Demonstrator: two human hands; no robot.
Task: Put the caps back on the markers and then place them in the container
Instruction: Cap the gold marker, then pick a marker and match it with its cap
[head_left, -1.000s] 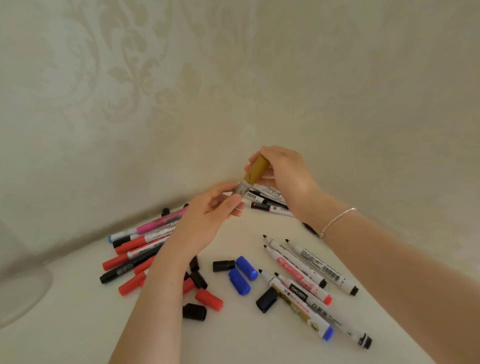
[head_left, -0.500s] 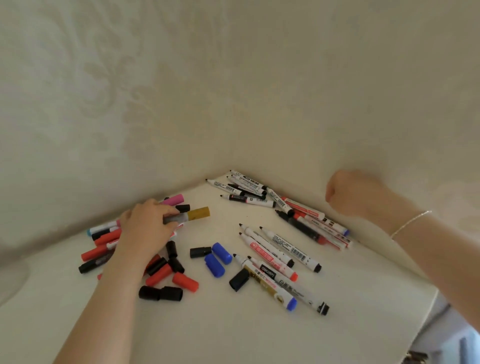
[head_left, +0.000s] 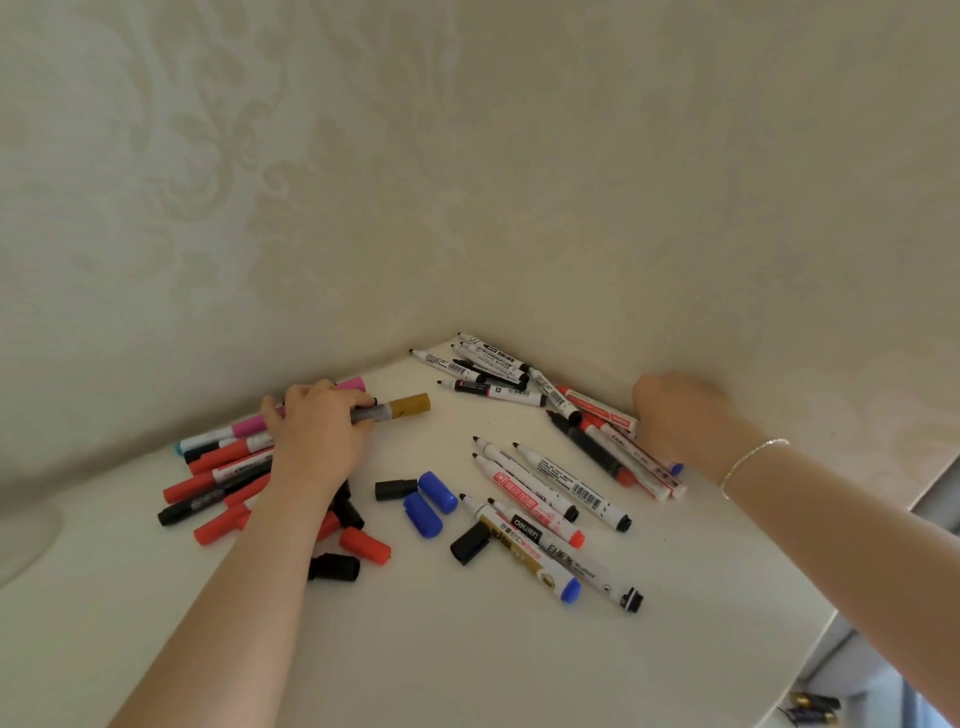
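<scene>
My left hand (head_left: 317, 431) grips a grey marker with a gold cap (head_left: 400, 408), holding it low over the capped pile (head_left: 218, 467) of red, black and pink markers at the left. My right hand (head_left: 675, 415) rests curled against the wall on the uncapped markers at the right (head_left: 618, 447); whether it holds one is unclear. More uncapped markers lie in the corner (head_left: 483, 371) and in the middle (head_left: 545, 493). Loose caps sit between: two blue (head_left: 431, 501), black (head_left: 396, 489), another black (head_left: 470, 543), red (head_left: 363, 544). No container is clearly visible.
The white table (head_left: 467, 649) meets patterned walls at a corner. Its right edge drops off at the lower right. A pale rounded object (head_left: 26, 540) sits at the far left edge.
The hands parted after pressing the gold cap on. My left hand carried the gold-capped marker down to the left pile; my right hand swung right to the markers by the wall.
</scene>
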